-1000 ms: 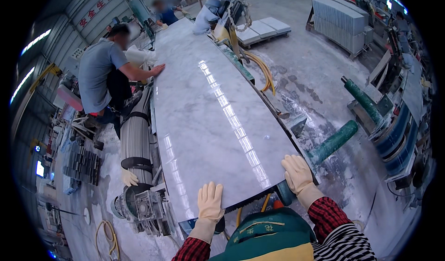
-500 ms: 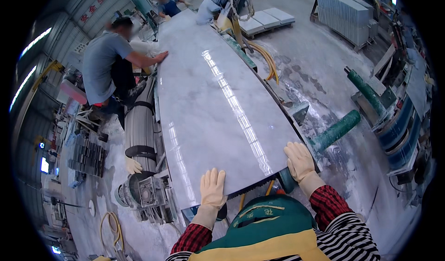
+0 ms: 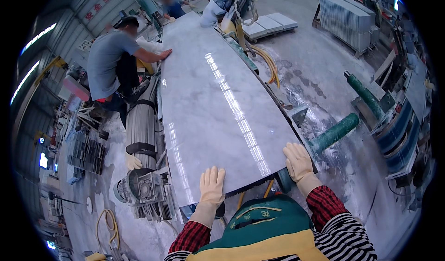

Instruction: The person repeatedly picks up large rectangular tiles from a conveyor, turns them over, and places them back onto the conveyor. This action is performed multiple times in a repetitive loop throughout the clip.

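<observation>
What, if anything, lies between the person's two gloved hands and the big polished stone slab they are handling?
Nothing visible. The left hand lies flat on the near edge of the grey slab, and the right hand rests on its near right corner. Only the pale work gloves separate skin from stone.

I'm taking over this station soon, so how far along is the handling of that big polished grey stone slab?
Done: the polished grey stone slab lies flat on the machine bed beside the grey roller. In hand: the gloved left hand and right hand press flat on its near edge, while a person in a grey shirt holds the far left edge. Left: the slab is not yet off the bed.
</observation>
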